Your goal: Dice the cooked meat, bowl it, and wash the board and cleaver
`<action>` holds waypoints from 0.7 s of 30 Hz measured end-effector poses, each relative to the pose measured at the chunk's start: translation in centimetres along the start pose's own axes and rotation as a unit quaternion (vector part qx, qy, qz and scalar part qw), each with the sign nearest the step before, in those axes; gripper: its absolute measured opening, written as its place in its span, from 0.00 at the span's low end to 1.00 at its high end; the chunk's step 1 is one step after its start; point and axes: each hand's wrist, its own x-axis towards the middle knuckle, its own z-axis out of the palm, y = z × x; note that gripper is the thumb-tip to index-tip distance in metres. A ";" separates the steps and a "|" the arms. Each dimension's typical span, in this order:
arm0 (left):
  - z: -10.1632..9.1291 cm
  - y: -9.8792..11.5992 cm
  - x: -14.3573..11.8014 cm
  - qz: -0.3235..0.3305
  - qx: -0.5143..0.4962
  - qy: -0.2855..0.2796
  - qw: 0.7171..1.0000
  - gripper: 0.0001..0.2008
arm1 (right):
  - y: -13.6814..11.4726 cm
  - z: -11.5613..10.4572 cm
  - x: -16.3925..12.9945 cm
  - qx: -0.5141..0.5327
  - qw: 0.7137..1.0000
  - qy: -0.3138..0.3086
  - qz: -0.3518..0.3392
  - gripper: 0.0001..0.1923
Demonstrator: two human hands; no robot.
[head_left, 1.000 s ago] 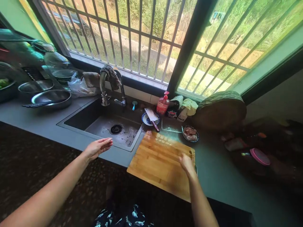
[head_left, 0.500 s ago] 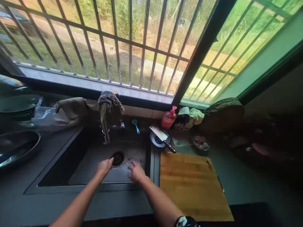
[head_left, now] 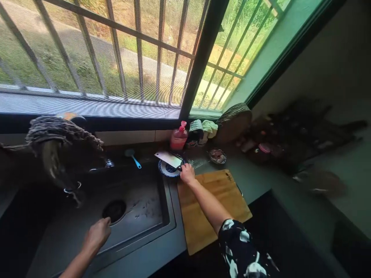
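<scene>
My right hand (head_left: 188, 173) is closed round the dark handle of a cleaver (head_left: 168, 158). The cleaver's wide blade lies across a blue-and-white plate (head_left: 165, 170) beside the sink. Just below that hand is a wooden cutting board (head_left: 203, 216) with nothing on it. Over the sink (head_left: 145, 227), near its dark drain (head_left: 114, 211), my left hand (head_left: 97, 233) has its fingers curled closed; what they may hold is hidden.
A faucet (head_left: 52, 162) with a grey mop-like cloth on top stands at the left. Behind the sink lies a blue-handled brush (head_left: 135, 160). A pink soap bottle (head_left: 179, 138), a small bowl of meat (head_left: 217, 156) and a round wooden block (head_left: 235, 122) line the back.
My right hand has gone from over the sink to the cleaver's handle and taken hold of it. My left hand stays over the sink. The view has turned right.
</scene>
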 end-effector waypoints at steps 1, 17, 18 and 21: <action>0.4 0.5 -0.1 0.002 0.005 0.007 1.000 0.24 | 0.2 0.1 0.6 -0.018 1.000 -0.015 0.005 0.16; 0.1 0.5 -1.7 -0.063 0.016 -0.006 0.998 0.25 | 13.9 -0.6 -10.9 0.021 0.995 0.084 -0.055 0.10; 0.2 0.4 -1.7 -0.074 0.010 -0.005 0.997 0.24 | 16.5 -0.6 -13.1 0.025 0.995 0.084 -0.048 0.10; 0.2 0.9 -1.4 -0.107 -0.010 0.045 0.993 0.18 | 23.4 -0.6 -17.8 -0.011 0.996 0.083 0.015 0.10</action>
